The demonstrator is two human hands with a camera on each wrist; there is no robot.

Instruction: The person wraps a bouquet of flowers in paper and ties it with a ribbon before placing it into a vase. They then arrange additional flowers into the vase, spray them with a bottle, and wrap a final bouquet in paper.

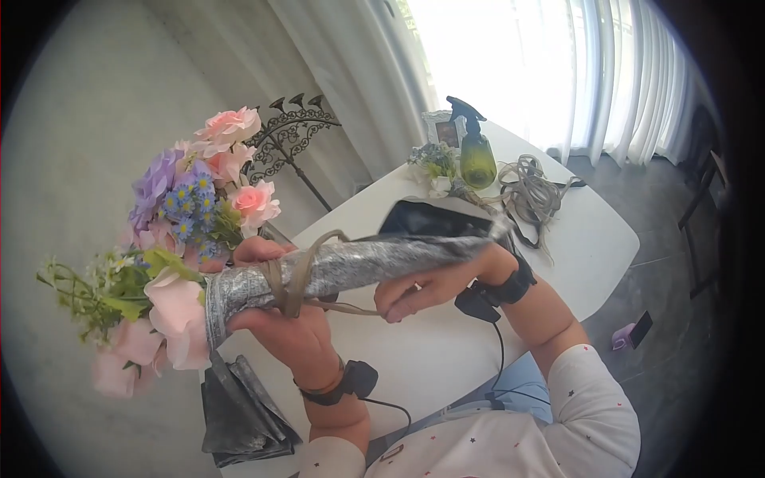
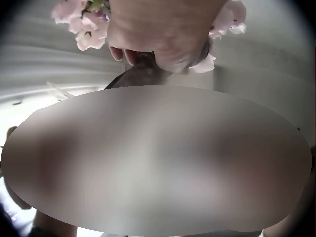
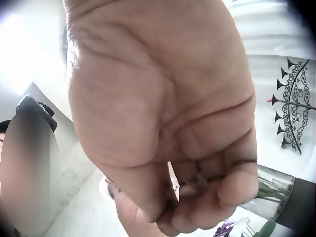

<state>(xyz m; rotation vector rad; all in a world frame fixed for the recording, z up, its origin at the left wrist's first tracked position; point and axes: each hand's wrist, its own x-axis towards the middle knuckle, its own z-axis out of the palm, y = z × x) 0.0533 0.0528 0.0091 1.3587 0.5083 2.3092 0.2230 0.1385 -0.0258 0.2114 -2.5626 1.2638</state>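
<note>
In the head view, the left hand (image 1: 295, 342) grips a bouquet wrapped in silver-grey paper (image 1: 351, 269), its thumb and fingers on either side. Pink, purple and blue flowers (image 1: 187, 207) spread out at the left end of the wrap. A brown-grey ribbon (image 1: 296, 279) circles the wrap beside that hand. Its strand runs to the right hand (image 1: 438, 288), which pinches it with curled fingers below the wrap. The right wrist view has the right hand's (image 3: 163, 108) palm close up, fingers curled in. In the left wrist view, the left hand (image 2: 163, 29) is around the dark wrap.
On the white table (image 1: 590, 239) stand a green spray bottle (image 1: 478, 159), a small potted plant (image 1: 434, 162) and a photo frame. A heap of ribbon (image 1: 532, 191) lies beside them. Folded dark grey paper (image 1: 243, 414) is at the near left; a dark metal stand (image 1: 287, 139) rises behind.
</note>
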